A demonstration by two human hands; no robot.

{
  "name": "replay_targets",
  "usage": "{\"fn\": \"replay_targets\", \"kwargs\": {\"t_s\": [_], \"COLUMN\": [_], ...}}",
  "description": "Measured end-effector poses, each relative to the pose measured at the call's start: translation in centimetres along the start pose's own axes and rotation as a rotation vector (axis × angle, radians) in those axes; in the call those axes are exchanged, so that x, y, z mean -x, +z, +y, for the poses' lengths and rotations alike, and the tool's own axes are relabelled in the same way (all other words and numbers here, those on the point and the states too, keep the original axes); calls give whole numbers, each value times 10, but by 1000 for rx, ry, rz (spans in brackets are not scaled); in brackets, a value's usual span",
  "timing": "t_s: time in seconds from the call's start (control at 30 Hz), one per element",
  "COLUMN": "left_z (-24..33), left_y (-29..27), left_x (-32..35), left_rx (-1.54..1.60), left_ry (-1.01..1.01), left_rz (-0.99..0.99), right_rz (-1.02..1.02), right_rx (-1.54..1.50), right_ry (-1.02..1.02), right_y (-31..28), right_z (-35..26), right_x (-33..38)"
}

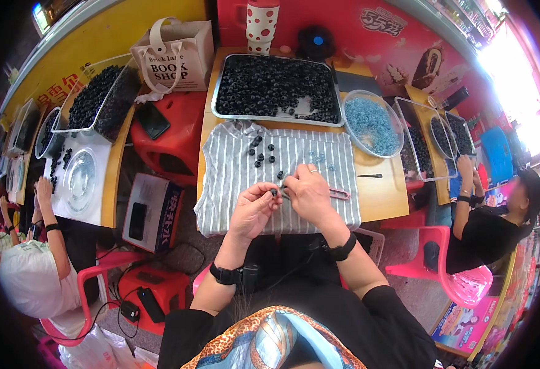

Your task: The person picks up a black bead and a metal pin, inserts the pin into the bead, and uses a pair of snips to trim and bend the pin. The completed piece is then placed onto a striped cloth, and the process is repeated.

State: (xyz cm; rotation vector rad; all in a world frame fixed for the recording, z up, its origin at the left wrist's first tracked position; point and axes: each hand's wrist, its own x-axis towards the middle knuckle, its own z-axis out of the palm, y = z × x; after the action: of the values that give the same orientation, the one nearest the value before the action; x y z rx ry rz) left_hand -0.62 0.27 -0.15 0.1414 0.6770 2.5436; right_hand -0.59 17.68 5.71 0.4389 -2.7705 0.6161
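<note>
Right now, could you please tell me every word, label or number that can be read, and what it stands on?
I won't copy the wording, but print stands here:
Tote bag: dark lettering, three lines, legible.
Red wall: stylised lettering.
Yellow wall: orange characters, partly covered.
Box: large white characters on its blue side.
Purple poster: mostly too small to read.

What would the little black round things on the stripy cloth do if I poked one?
The black pieces would probably roll a little, since they look rounded. The striped cloth might slow them, because it looks soft and wrinkled. They're likely light: one is small enough to pinch in the left hand.
</note>
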Motion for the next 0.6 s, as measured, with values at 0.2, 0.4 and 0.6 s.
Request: {"fn": "replay_targets", "kwargs": {"t_s": [0.2,0.4,0.6], "left_z": [0,-12,-16], "left_y": [5,12,10], "left_x": [-1,-7,-9], "left_rx": [13,49,45], "left_ry": [-23,30,41], "left_rz": [36,27,9], "right_rz": [33,142,206], "right_rx": [-548,-1109,-1106], "right_ry": [144,301,317], "right_y": [-13,-14,-5], "right_z": [1,-20,-15], "right_x": [9,24,33]}}
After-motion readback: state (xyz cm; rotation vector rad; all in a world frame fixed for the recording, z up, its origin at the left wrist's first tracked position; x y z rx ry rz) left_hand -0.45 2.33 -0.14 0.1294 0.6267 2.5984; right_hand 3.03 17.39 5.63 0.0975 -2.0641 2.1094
